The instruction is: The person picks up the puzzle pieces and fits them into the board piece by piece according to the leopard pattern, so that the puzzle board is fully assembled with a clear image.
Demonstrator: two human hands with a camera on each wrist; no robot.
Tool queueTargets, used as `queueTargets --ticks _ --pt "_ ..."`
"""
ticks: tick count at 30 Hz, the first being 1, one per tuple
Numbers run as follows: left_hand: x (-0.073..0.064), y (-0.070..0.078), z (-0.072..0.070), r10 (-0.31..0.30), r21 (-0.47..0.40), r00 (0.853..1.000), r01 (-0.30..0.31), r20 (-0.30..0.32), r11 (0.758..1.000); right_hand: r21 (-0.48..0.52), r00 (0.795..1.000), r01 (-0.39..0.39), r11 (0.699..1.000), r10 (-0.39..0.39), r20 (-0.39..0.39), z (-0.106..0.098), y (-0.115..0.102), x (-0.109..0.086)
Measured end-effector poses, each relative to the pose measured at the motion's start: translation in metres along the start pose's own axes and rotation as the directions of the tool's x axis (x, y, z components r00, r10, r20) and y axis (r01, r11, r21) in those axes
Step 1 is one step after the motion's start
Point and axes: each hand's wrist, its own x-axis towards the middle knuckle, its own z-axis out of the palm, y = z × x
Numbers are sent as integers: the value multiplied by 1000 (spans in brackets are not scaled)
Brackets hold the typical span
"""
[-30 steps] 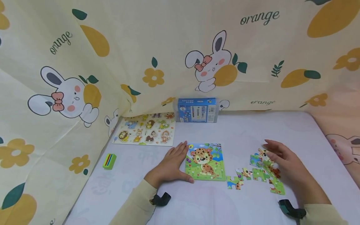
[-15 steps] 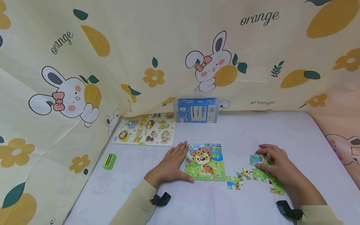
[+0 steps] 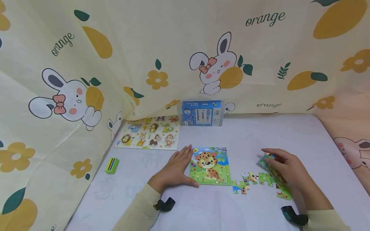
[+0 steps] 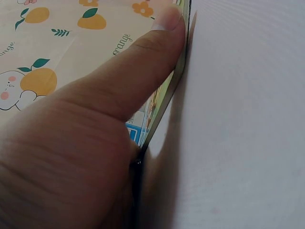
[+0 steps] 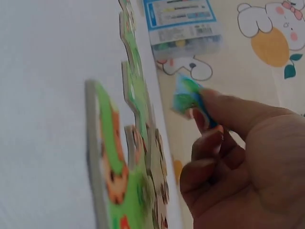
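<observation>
In the head view my left hand (image 3: 176,168) lies along the left side of a square leopard picture board (image 3: 221,175), fingers straight. Its thumb (image 4: 152,45) rests against the board's near edge in the left wrist view. On the right, my right hand (image 3: 293,168) pinches a blue and green jigsaw piece (image 3: 263,162) between thumb and fingers; the piece (image 5: 186,93) appears lifted and tilted in the right wrist view. Below that hand lie several loose jigsaw pieces (image 3: 265,179), some partly hidden by it. One piece (image 3: 238,186) lies close to the board's lower right corner.
A blue box in clear packaging (image 3: 203,113) stands at the back against the patterned cloth (image 3: 173,38). An animal picture board (image 3: 147,141) lies at the back left. A small green block with coloured stripes (image 3: 112,166) sits near the left table edge.
My right hand has moved left over the pile and taken hold of the blue and green jigsaw piece, which has tilted up. The left hand has stayed at the board.
</observation>
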Motion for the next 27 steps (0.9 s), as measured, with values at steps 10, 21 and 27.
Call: queueTargets --ticks 10,21,27 --pt "-3 3 -1 -5 -19 1000 5 -5 1000 216 998 56 975 -56 -7 7 -19 -1" --pt "-2 2 -1 -1 -21 1000 1 -12 1000 370 992 64 927 -100 80 33 -52 3" --pt "-2 1 0 -1 -21 1000 1 -12 1000 292 993 45 955 -76 95 50 -67 6"
